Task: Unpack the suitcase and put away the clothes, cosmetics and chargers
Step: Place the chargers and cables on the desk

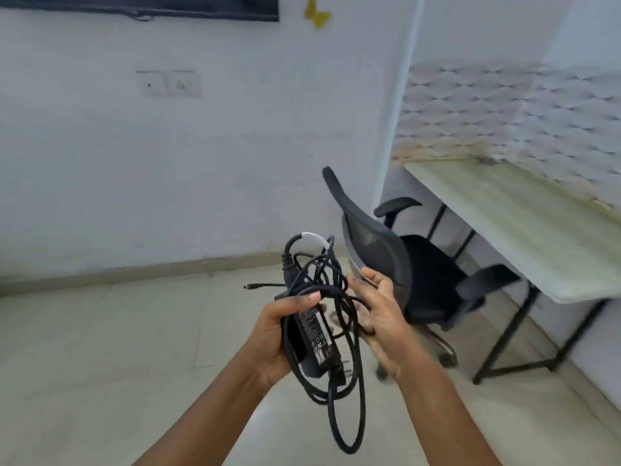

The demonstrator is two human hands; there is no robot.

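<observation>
Head view: left hand [279,334] wrapped round black laptop charger brick [316,341], thumb pressed over top, held mid-air above tiled floor [100,348]. Right hand [376,314] just beside it, fingers curled into tangled black cable [322,274], loops hanging down below both hands, small barrel plug [250,286] sticking out left. Black office chair [403,264] behind, tucked near pale desk [504,223] on right. White wall [168,179] with switch plate [169,83].
</observation>
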